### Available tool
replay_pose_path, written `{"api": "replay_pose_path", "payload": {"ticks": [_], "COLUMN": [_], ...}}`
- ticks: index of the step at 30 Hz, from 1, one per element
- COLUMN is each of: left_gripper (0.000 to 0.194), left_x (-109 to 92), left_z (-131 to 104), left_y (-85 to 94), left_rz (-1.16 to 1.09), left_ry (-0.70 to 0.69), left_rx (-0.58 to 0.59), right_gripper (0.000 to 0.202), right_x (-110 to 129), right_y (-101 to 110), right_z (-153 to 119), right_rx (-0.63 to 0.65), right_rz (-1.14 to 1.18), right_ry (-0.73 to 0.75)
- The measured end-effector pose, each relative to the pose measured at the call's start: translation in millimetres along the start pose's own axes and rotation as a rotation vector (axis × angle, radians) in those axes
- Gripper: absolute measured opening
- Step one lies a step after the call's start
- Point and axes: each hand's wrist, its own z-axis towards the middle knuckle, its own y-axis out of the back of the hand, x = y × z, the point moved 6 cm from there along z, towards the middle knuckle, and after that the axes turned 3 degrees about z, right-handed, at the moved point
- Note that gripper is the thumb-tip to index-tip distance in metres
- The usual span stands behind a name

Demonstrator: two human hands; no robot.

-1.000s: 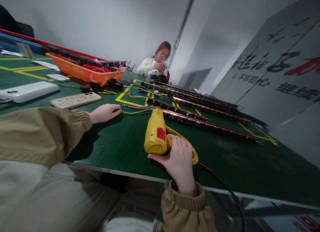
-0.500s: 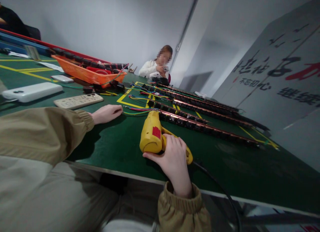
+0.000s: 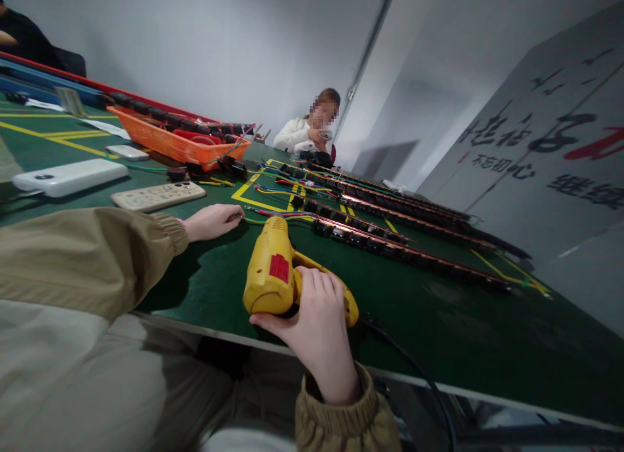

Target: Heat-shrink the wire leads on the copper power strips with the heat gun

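Observation:
My right hand [image 3: 316, 322] is wrapped round the handle of a yellow heat gun [image 3: 273, 266] with a red label, its thumb under the rear end. The gun's nozzle end points away from me, toward coloured wires [image 3: 277, 212]. Those wires run out of a long strip of black blocks and copper-coloured bars [image 3: 390, 242] lying on the green table [image 3: 409, 309]. At the wires' left end, my left hand [image 3: 213, 222] rests on the table with its fingers pinched on their tips.
A patterned phone [image 3: 158, 196], a white power bank [image 3: 71, 177] and an orange basket [image 3: 185, 146] of parts stand at the left. More strips lie farther back. Across the table sits a person [image 3: 295, 134]; another is at far left. A black cord trails right.
My right hand has moved the heat gun left and slightly toward me, so its nozzle end is nearer my left hand. My left hand keeps its place by the wire ends.

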Motion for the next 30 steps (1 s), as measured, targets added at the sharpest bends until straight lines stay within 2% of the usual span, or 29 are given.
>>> {"api": "replay_pose_path", "payload": {"ticks": [8,19,22,27,30], "left_gripper": [0.034,0.032,0.031,0.03,0.033], "left_x": [-4.0,-3.6,-3.8,-4.1,-5.2], "left_z": [0.0,0.0,0.0,0.4,0.6], "left_y": [1.5,0.1,-0.4,-0.7,0.5], "left_rz": [0.019,0.077,0.096,0.077,0.066], "left_ry": [-0.001,0.034,0.04,0.022,0.008], "left_rx": [0.002,0.053,0.069,0.071,0.057], "right_gripper": [0.077,0.076,0.072,0.052,0.045], "right_x": [17.1,12.4,0.8,-39.7,-50.7], "right_y": [-3.6,2.0,7.3,14.3,15.1], "right_z": [-3.9,-2.3,-2.8,-9.9,-13.1], "right_rx": [0.07,0.09,0.09,0.083,0.094], "right_rz": [0.095,0.184,0.173,0.068,0.051], "right_ry": [0.04,0.194,0.199,0.076,0.058]}}
